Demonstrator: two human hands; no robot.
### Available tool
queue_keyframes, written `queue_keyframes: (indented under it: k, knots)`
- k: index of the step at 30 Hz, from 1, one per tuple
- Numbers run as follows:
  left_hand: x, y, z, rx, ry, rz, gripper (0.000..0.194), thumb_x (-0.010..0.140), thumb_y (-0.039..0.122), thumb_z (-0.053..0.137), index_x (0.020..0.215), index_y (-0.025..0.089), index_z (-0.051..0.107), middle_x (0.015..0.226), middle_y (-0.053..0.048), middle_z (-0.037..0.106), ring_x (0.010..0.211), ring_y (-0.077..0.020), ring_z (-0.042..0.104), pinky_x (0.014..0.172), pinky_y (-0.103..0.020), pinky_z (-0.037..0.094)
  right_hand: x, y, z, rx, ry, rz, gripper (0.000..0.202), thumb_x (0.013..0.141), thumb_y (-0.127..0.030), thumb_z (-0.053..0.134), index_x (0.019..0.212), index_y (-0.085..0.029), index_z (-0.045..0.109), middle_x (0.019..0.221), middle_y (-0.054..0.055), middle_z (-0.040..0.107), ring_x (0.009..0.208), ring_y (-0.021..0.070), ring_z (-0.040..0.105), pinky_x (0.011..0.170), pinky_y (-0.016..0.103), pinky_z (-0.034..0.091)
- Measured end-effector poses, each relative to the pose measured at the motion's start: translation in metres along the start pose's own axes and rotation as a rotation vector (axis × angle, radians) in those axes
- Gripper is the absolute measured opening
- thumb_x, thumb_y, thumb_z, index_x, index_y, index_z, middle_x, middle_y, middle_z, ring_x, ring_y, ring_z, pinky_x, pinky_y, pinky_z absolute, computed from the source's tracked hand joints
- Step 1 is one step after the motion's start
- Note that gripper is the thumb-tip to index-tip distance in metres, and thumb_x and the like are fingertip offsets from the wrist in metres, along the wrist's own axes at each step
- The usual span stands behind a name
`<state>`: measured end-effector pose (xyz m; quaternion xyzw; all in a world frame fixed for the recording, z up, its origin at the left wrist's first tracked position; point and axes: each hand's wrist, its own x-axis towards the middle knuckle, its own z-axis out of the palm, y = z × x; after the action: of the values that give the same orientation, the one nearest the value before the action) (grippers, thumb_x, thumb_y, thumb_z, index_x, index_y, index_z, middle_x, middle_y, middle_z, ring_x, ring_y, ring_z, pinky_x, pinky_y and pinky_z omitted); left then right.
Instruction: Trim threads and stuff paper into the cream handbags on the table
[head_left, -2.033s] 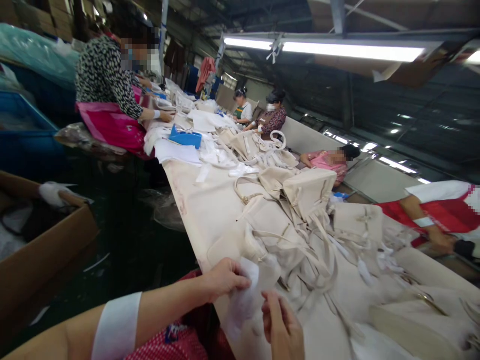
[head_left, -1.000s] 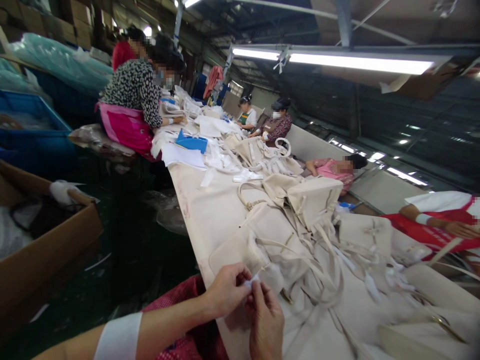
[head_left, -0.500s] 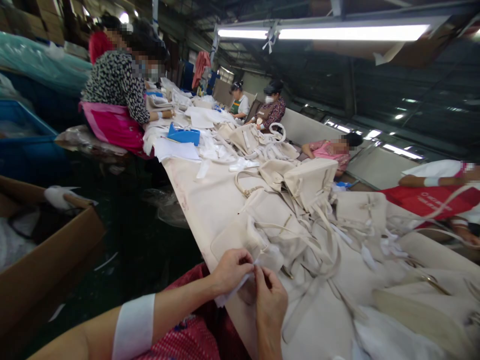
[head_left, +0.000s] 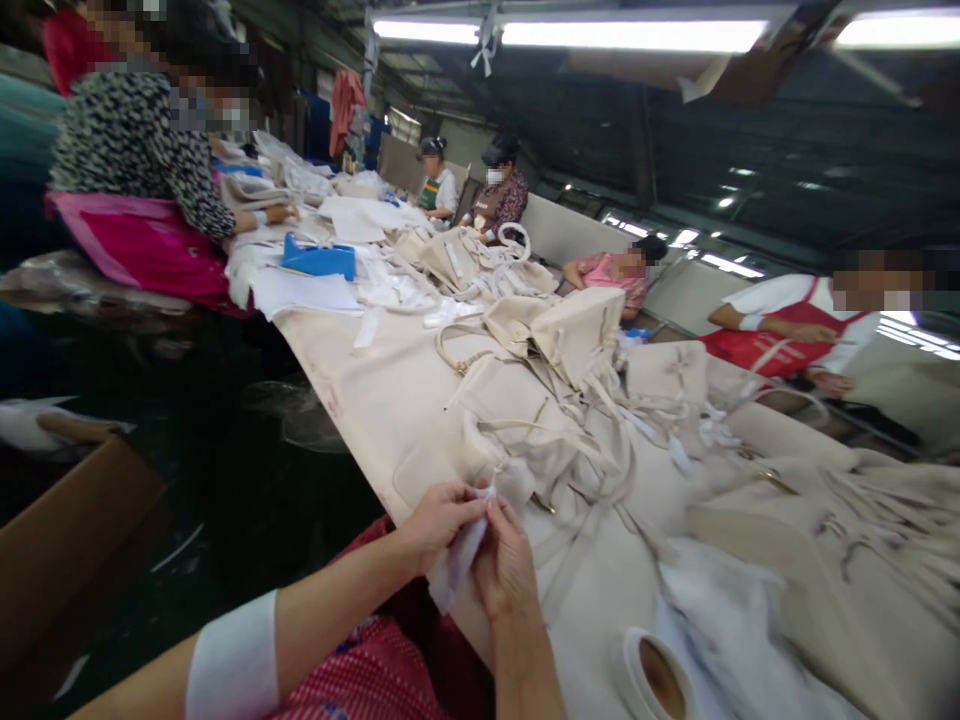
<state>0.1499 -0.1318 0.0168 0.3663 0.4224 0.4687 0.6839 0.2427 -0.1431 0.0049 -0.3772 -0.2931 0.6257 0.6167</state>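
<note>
At the near edge of the table, my left hand [head_left: 442,520] and my right hand [head_left: 506,560] meet fingertip to fingertip. Both pinch a thin white sheet [head_left: 459,560] that hangs down between them. Just beyond my fingers lies a cream handbag [head_left: 442,465], with its strap and a small metal fitting close to my fingertips. Whether my fingers also grip part of the bag is hard to tell.
More cream bags [head_left: 577,330] and straps cover the table [head_left: 337,370]. A white round container [head_left: 652,675] stands at the near right, beside white wrapping [head_left: 720,590]. A blue holder [head_left: 319,258] lies farther back. Several people sit around; a cardboard box [head_left: 75,530] is at left.
The view has turned right, bringing the round container into sight. My hands stay together near the bag; more of the white sheet shows between them.
</note>
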Motion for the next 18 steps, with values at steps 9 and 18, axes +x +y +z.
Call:
queue_keyframes:
  k: [9,18]
  knots:
    - [-0.002,0.003,-0.004,-0.006,0.006,0.028,0.044,0.055,0.046,0.086,0.075,0.017,0.060,0.065,0.001,0.066,0.056,-0.0126,0.061,0.052,-0.021,0.048,-0.017,-0.023,-0.009,-0.325,0.142,-0.193,0.034,0.069,-0.036,0.073,0.100,-0.022,0.075,0.097,0.001,0.075,0.088,0.0177,0.066,0.074,0.026,0.053]
    - [-0.005,0.007,-0.011,-0.002,0.077,-0.070,0.035,0.060,0.037,0.087,0.077,0.020,0.061,0.061,0.003,0.070,0.053,-0.0116,0.062,0.057,-0.022,0.053,-0.164,-0.115,-0.198,-0.786,0.986,-0.388,0.050,0.065,-0.059,0.070,0.094,-0.019,0.077,0.077,0.005,0.072,0.069,0.0204,0.060,0.062,0.031,0.047]
